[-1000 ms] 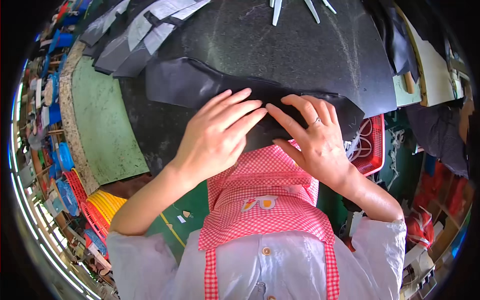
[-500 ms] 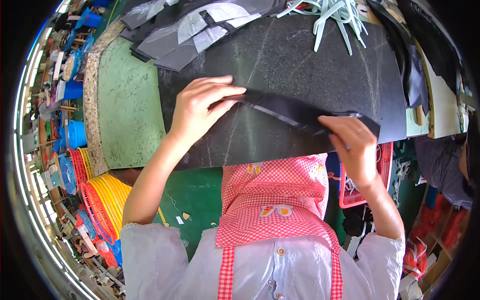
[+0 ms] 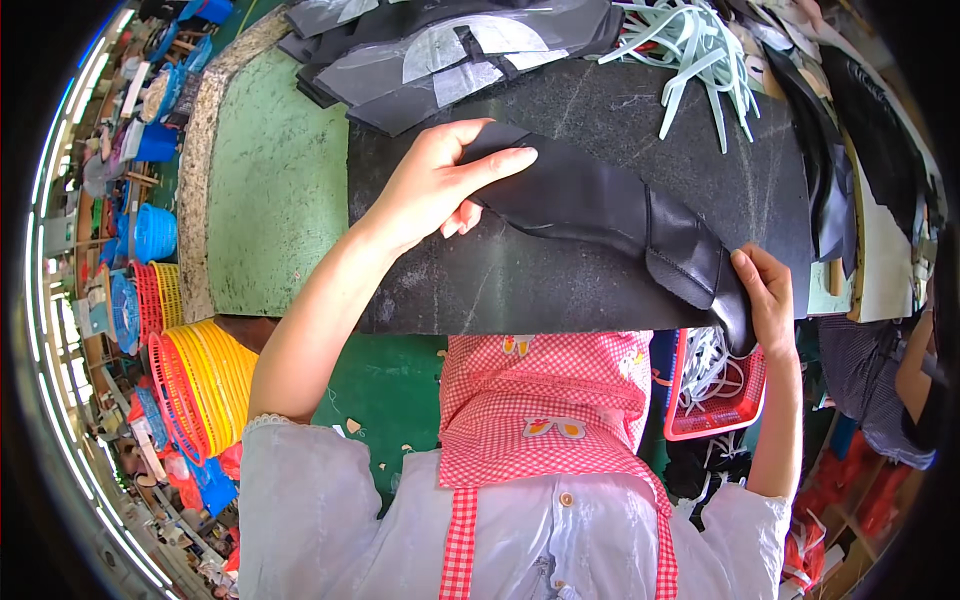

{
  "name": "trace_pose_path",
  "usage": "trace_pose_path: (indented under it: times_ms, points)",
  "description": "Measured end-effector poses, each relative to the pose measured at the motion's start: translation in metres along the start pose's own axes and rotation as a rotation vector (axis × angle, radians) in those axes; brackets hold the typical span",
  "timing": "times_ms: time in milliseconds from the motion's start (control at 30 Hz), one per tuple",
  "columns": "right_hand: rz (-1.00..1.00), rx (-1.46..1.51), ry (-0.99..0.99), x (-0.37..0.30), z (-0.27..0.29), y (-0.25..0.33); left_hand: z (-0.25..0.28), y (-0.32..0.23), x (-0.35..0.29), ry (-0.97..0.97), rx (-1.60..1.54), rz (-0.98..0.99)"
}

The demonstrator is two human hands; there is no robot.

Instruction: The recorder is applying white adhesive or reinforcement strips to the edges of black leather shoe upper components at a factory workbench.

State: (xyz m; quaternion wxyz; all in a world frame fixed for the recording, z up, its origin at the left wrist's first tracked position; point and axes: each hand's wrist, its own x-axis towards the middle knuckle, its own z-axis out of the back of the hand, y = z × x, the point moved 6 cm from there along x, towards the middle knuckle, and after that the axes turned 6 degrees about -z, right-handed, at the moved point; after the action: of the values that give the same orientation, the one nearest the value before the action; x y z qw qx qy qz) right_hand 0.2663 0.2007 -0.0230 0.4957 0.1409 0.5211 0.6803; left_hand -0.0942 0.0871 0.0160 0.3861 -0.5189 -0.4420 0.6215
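Well, your left hand (image 3: 435,185): it pinches the upper left end of the black piece (image 3: 580,195), the thumb lying flat on the face that you see, some fingertips showing below its lower edge.
Your right hand (image 3: 770,300): it is bent around the right end of the same piece, the thumb tip on the edge, so this end too is pinched.
Black piece, its place: it is stretched between your two hands, sloping down from left to right above the black mat (image 3: 430,300), and its shiny curved tip reaches past the front edge of the mat, in line with the red basket.
Black piece, its form: long and smooth, with a seam across it and a ribbed patch (image 3: 680,282) near the right end.
Contact with the mat: from this high angle, I cannot tell if the piece touches it.
Far edge of the mat: on the left, a pile of dark flat pieces (image 3: 360,95) with silvery patches; on the right, a tangle of pale strips (image 3: 690,60).
Under the mat's edge: a red basket (image 3: 700,435) with white strips inside, beside your checked apron (image 3: 540,370).
Left side: the green table top (image 3: 270,200), and lower, yellow baskets (image 3: 215,375).
Right side: another person's dark clothing (image 3: 870,375).
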Motion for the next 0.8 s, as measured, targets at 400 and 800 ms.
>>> trace_pose_path:
  times_ms: [400,800]
  points:
    - [0.235,0.262,-0.62,0.021,0.107,-0.055,-0.005,-0.03,0.048,0.041,-0.025,-0.248]
    - [0.507,-0.505,-0.655,0.094,0.092,0.069,0.078,-0.036,0.093,-0.339,0.966,-0.87]
